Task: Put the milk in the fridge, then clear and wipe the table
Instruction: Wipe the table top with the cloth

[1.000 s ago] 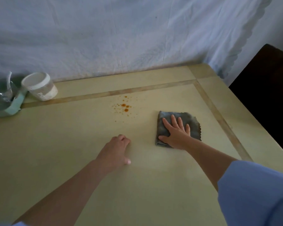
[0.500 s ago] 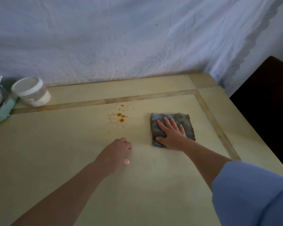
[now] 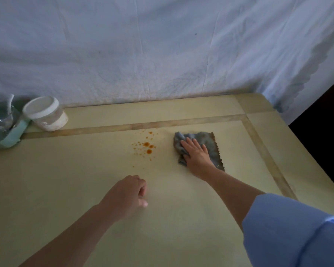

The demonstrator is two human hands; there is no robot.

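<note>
A grey cloth [image 3: 210, 145] lies on the pale yellow table [image 3: 66, 189]. My right hand [image 3: 197, 157] presses flat on it, fingers spread and pointing to the far left. Just left of the cloth is a patch of orange-brown drops [image 3: 147, 146]. My left hand [image 3: 126, 197] rests on the table nearer to me, fingers loosely curled, holding nothing. No milk is in view.
A white lidded jar [image 3: 46, 114] stands at the far left by the wall. Beside it is a pale green container with clear plastic [image 3: 2, 128]. A white sheet [image 3: 162, 45] hangs behind the table. The table's right edge [image 3: 316, 166] borders a dark area.
My right hand has slid the cloth a little away from me and to the left, bunching its left edge closer to the drops. The left hand has curled slightly.
</note>
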